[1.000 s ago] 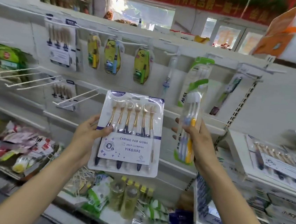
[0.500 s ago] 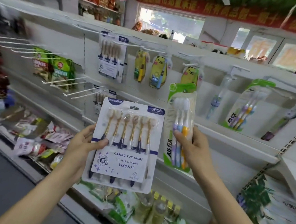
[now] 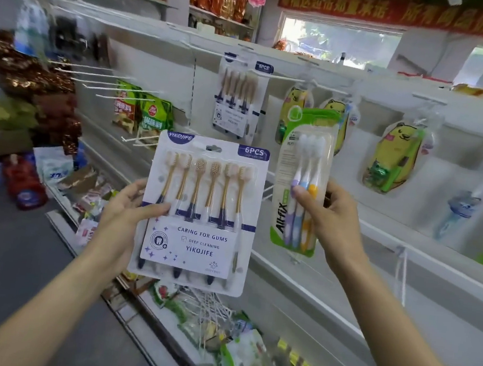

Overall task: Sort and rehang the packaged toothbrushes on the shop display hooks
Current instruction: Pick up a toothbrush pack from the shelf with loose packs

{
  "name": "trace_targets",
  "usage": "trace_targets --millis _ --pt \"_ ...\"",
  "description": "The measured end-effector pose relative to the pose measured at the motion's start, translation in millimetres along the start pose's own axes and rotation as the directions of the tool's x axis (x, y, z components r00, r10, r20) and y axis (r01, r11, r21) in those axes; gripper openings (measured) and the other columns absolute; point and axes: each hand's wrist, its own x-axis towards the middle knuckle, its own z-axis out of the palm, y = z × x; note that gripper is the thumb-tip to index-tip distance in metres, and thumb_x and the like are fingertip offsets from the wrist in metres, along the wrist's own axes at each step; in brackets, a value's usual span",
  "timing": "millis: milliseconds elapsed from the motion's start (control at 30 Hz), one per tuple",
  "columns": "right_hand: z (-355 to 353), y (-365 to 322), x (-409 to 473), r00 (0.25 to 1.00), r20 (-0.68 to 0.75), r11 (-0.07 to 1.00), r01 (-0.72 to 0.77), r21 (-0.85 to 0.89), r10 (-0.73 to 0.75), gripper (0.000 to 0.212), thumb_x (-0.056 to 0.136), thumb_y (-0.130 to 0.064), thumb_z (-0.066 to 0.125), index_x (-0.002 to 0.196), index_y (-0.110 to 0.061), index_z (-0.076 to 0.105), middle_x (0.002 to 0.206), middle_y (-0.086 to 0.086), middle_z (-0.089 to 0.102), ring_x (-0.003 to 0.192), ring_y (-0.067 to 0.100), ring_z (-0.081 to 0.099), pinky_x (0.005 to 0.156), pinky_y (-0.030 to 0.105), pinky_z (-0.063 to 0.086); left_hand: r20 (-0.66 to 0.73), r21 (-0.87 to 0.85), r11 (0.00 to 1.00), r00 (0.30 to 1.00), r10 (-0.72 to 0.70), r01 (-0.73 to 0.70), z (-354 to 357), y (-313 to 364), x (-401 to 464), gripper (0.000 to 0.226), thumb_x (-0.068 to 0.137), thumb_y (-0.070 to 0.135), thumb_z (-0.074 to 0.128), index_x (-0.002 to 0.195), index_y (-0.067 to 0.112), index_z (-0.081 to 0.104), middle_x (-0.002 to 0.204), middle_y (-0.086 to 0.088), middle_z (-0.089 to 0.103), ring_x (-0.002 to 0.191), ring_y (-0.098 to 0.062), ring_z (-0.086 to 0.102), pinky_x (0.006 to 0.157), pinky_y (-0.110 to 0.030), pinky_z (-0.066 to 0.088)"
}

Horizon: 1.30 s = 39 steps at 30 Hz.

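Note:
My left hand (image 3: 122,218) grips the left edge of a wide white six-pack of gold-handled toothbrushes (image 3: 201,214), thumb across its front. My right hand (image 3: 327,221) pinches a narrow green All-fix three-brush pack (image 3: 301,186), held upright beside the six-pack. Both packs hang in the air in front of the white display wall. A matching six-pack (image 3: 238,102) hangs on a hook up on the wall behind them. Yellow character toothbrush packs (image 3: 392,157) hang to the right.
Bare white hooks (image 3: 96,78) stick out at the upper left, and more (image 3: 140,139) just left of the six-pack. Green snack bags (image 3: 143,113) hang nearby. A low shelf (image 3: 162,302) of mixed goods runs below. A grey floor aisle (image 3: 18,249) lies at the left.
The view has swung left along the display, so the hanging packs shifted right. Both hands kept their packs, which now sit nearer the hanging six-pack.

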Motion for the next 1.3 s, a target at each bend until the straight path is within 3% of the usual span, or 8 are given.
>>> trace_targets --millis 333,433,533,667,967,1133,1233,1300 --pt "50 14 51 0.999 0.031 0.999 -0.032 0.024 0.032 0.024 0.089 -0.021 0.074 0.112 -0.016 0.070 0.100 -0.001 0.077 0.092 0.013 0.075 0.084 0.038 0.061 0.006 -0.025 0.999 0.999 0.045 -0.045 -22 -7 67 0.045 0.076 0.003 0.072 0.118 0.016 0.064 0.114 -0.008 0.074 0.107 -0.027 0.069 0.093 -0.046 0.055" --pt "67 13 61 1.000 -0.009 1.000 -0.006 0.024 0.006 0.027 0.088 -0.016 0.075 0.114 -0.015 0.069 0.102 -0.001 0.077 0.093 0.013 0.074 0.083 0.034 0.062 0.066 -0.034 0.998 0.997 0.046 -0.044 -31 -5 98 0.038 0.075 0.007 0.075 0.110 0.020 0.068 0.109 -0.005 0.075 0.106 -0.028 0.069 0.094 -0.048 0.054" --pt "83 12 68 0.997 -0.072 0.999 0.036 -0.004 -0.036 0.028 0.086 -0.015 0.076 0.113 -0.018 0.069 0.104 -0.002 0.077 0.096 0.012 0.074 0.083 0.031 0.060 0.152 -0.036 0.998 0.987 0.048 -0.043 -41 -4 132 0.065 0.057 0.028 0.090 0.116 0.019 0.066 0.111 -0.006 0.074 0.101 -0.025 0.071 0.087 -0.040 0.060" --pt "110 7 71 0.979 -0.175 0.995 0.099 -0.025 -0.101 0.030 0.084 -0.008 0.076 0.113 -0.016 0.070 0.101 -0.004 0.077 0.093 0.011 0.074 0.078 0.023 0.058 0.286 -0.045 0.998 0.957 0.053 -0.042 -53 2 172 0.054 0.067 0.011 0.073 0.120 0.014 0.062 0.103 -0.001 0.076 0.093 -0.016 0.072 0.074 -0.026 0.061" --pt "170 -18 67 0.932 -0.328 0.988 0.133 -0.084 -0.154 0.032 0.084 -0.005 0.075 0.115 -0.010 0.068 0.102 -0.003 0.077 0.093 0.011 0.074 0.075 0.020 0.057 0.479 -0.045 0.997 0.877 -0.032 0.060 -91 13 241 0.052 0.070 0.004 0.069 0.120 0.012 0.061 0.111 -0.009 0.074 0.090 -0.018 0.074 0.070 -0.027 0.062" --pt "183 -33 76 0.908 -0.405 0.994 0.097 -0.048 -0.108 0.023 0.085 -0.007 0.074 0.107 -0.014 0.069 0.095 -0.004 0.078 0.089 0.012 0.075 0.072 0.020 0.057 0.559 -0.040 0.993 0.826 -0.072 0.114 -97 15 261 0.070 0.041 0.034 0.097 0.106 0.030 0.071 0.110 -0.005 0.075 0.092 -0.018 0.074 0.070 -0.029 0.062" --pt "184 -38 85 0.899 -0.429 0.996 0.080 -0.042 -0.090 0.021 0.084 -0.007 0.074 0.103 -0.016 0.069 0.093 -0.003 0.078 0.087 0.012 0.075 0.071 0.019 0.057 0.579 -0.057 0.986 0.810 -0.095 0.157 -98 13 268 0.054 0.057 0.014 0.085 0.107 0.026 0.068 0.112 -0.010 0.073 0.089 -0.017 0.075 0.067 -0.027 0.062" --pt "184 -37 91 0.898 -0.434 0.997 0.061 -0.037 -0.071 0.021 0.085 -0.007 0.074 0.104 -0.016 0.069 0.095 0.000 0.078 0.089 0.014 0.075 0.073 0.021 0.057 0.605 -0.033 0.985 0.788 -0.117 0.172 -98 9 272 0.074 0.043 0.027 0.097 0.110 0.024 0.067 0.110 -0.007 0.075 0.091 -0.021 0.075 0.066 -0.028 0.061"
